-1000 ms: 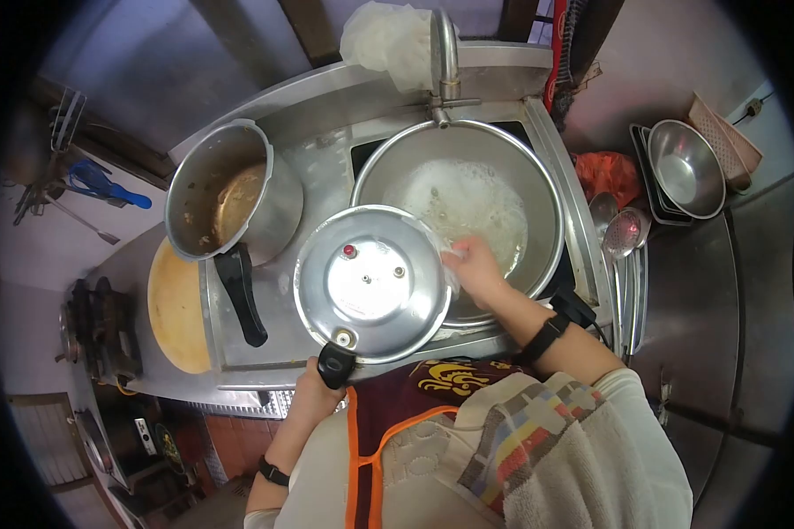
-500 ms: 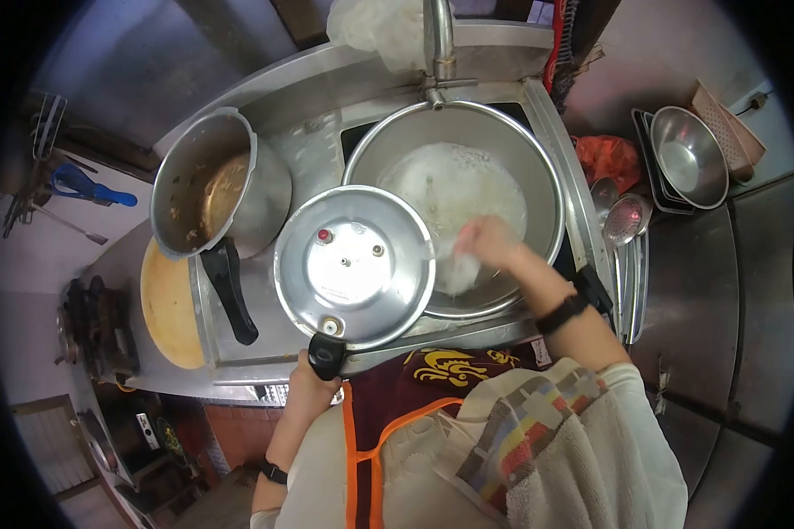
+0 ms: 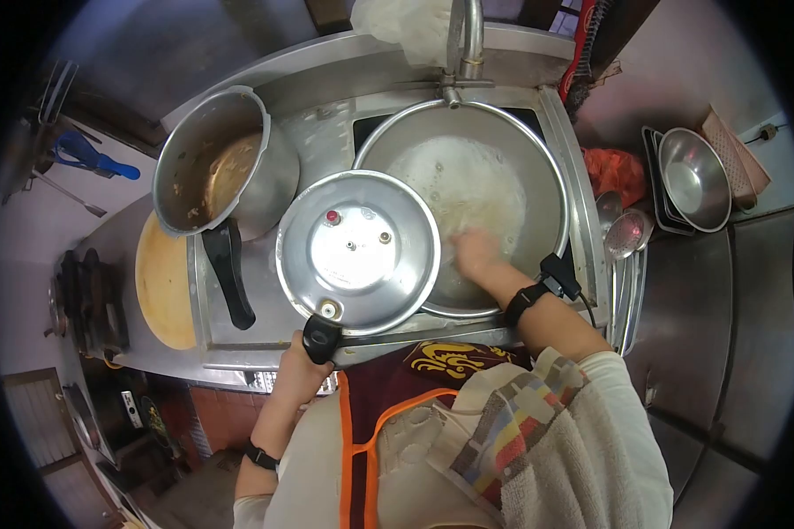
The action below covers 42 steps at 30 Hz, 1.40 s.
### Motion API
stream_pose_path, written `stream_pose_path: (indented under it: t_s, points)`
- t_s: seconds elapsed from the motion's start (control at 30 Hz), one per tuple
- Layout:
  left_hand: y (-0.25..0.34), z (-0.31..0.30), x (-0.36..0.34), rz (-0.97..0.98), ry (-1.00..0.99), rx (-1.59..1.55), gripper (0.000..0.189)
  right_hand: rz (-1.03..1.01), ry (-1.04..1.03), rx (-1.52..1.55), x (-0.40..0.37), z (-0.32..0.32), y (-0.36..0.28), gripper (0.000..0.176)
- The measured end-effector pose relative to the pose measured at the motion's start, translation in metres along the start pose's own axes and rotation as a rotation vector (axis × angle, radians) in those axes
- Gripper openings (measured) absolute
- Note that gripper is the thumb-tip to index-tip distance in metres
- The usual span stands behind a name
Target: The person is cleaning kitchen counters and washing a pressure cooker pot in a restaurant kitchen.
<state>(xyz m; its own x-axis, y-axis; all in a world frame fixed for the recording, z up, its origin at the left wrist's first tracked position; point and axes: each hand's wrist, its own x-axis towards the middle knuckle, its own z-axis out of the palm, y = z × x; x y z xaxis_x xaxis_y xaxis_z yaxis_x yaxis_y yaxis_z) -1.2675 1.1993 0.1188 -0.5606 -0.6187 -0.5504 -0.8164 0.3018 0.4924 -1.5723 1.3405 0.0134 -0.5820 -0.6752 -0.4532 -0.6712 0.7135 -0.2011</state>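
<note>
A round metal lid (image 3: 388, 291) with a red button and small valves is held by its black handle in my left hand (image 3: 300, 370), its far edge over the rim of a large steel basin. Soapy, cloudy water fills the bottom of that basin (image 3: 551, 163), under the faucet (image 3: 473, 48). My right hand (image 3: 478, 256) is inside the basin at the water, blurred, its fingers partly hidden; whether it holds anything is unclear. Left of the lid stands a deep metal pot (image 3: 278, 181), tilted, with brown residue inside and a black handle.
A round wooden board (image 3: 163, 291) lies at the left under the pot. To the right are ladles (image 3: 625, 234), a red plastic bag (image 3: 616, 172), a steel bowl (image 3: 695, 176) and a pink basket (image 3: 734, 163). Blue-handled tools (image 3: 93, 157) hang at the left wall.
My right hand has moved down and slightly left into the water; the white material near its fingers no longer shows. My left hand still holds the lid. The view has shifted slightly.
</note>
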Motion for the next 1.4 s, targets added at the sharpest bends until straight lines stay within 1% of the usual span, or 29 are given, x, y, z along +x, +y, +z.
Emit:
stream_pose_path:
  t_s: [0.07, 0.13, 0.2, 0.27, 0.33, 0.4, 0.47, 0.5, 0.53, 0.63, 0.67, 0.77, 0.83, 0.9, 1.0, 1.1, 1.17, 1.23, 1.27, 1.33, 1.4]
  points:
    - [0.001, -0.001, -0.001, 0.024, 0.006, 0.006, 0.050, 0.222, 0.039, -0.037, 0.029, 0.016, 0.025, 0.031]
    - [0.000, -0.002, -0.001, 0.050, 0.014, 0.013, 0.048, 0.084, -0.050, 0.157, 0.040, 0.001, 0.056, 0.030]
    - [-0.004, -0.002, 0.001, 0.080, 0.021, 0.018, 0.049, 0.045, -0.058, 0.600, 0.029, -0.019, 0.052, 0.029]
    - [-0.004, -0.004, 0.004, 0.078, 0.008, 0.013, 0.049, 0.107, 0.025, 1.284, 0.001, -0.048, 0.036, 0.028]
    - [-0.006, -0.005, 0.008, 0.088, 0.005, 0.005, 0.048, -0.022, 0.086, 1.142, -0.023, -0.071, 0.007, 0.025]
    - [-0.001, -0.007, 0.010, 0.080, -0.001, -0.009, 0.048, -0.289, 0.235, 1.182, -0.050, -0.083, -0.030, 0.023]
    - [0.001, -0.008, 0.011, 0.090, 0.003, -0.031, 0.048, -0.452, 0.360, 1.155, -0.068, -0.086, -0.060, 0.021]
    - [0.001, -0.008, 0.012, 0.089, 0.005, -0.029, 0.048, -0.542, 0.367, 1.086, -0.081, -0.094, -0.076, 0.021]
    - [0.002, -0.008, 0.012, 0.087, 0.005, -0.028, 0.048, -0.522, 0.258, 0.956, -0.094, -0.104, -0.088, 0.020]
    - [0.001, -0.008, 0.013, 0.092, 0.001, -0.035, 0.049, -0.911, 0.396, 0.609, -0.077, -0.060, -0.106, 0.021]
    - [-0.001, -0.008, 0.013, 0.093, 0.000, -0.039, 0.049, -0.923, 0.346, 0.550, -0.074, -0.051, -0.106, 0.021]
    - [-0.002, -0.009, 0.012, 0.069, -0.013, -0.043, 0.049, -0.883, 0.428, 0.438, -0.064, -0.046, -0.089, 0.021]
    - [-0.004, -0.010, 0.013, 0.089, -0.021, -0.056, 0.048, -0.719, 0.568, 0.453, -0.054, -0.043, -0.069, 0.019]
    - [-0.005, -0.012, 0.014, 0.105, -0.022, -0.056, 0.047, -0.509, 0.536, 0.673, -0.034, -0.041, -0.043, 0.016]
    - [-0.006, -0.013, 0.016, 0.127, -0.017, -0.034, 0.046, -0.169, 0.420, 0.803, -0.018, -0.041, -0.016, 0.018]
    - [-0.013, -0.013, 0.018, 0.138, -0.001, -0.014, 0.045, -0.119, 0.303, 0.924, 0.006, -0.017, 0.014, 0.019]
    - [-0.012, -0.016, 0.017, 0.138, 0.000, 0.008, 0.044, 0.038, 0.161, 0.705, 0.020, -0.017, 0.041, 0.029]
    - [-0.010, -0.021, 0.015, 0.105, 0.012, 0.047, 0.042, 0.177, 0.353, 0.463, 0.043, -0.006, 0.083, 0.040]
    - [-0.009, -0.024, 0.014, 0.089, 0.019, 0.067, 0.041, 0.241, 0.451, 0.341, 0.053, 0.003, 0.095, 0.046]
    - [-0.006, -0.033, 0.012, 0.061, 0.026, 0.048, 0.042, 0.112, 0.310, 0.491, 0.064, 0.015, 0.098, 0.058]
    - [-0.003, -0.040, 0.010, 0.055, 0.022, 0.048, 0.042, -0.020, 0.205, -0.013, 0.024, -0.011, 0.023, 0.061]
